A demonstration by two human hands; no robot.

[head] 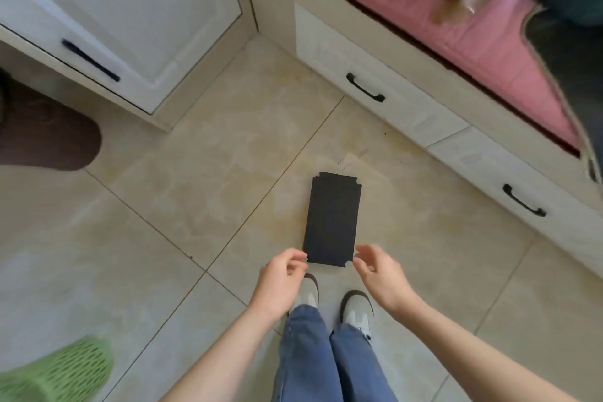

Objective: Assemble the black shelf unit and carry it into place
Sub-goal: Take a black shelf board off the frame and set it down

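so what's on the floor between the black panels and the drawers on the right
Only bare tile floor lies between the black panels and the white drawers, seen in the head view.

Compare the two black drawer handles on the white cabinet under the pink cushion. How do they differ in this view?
The nearer black drawer handle sits towards the lower right of the picture; the farther black drawer handle sits higher and more central. The nearer one's white drawer front lies by the frame's right edge; the farther one's drawer front shows more fully. Both are curved black bar handles, tilted the same way.
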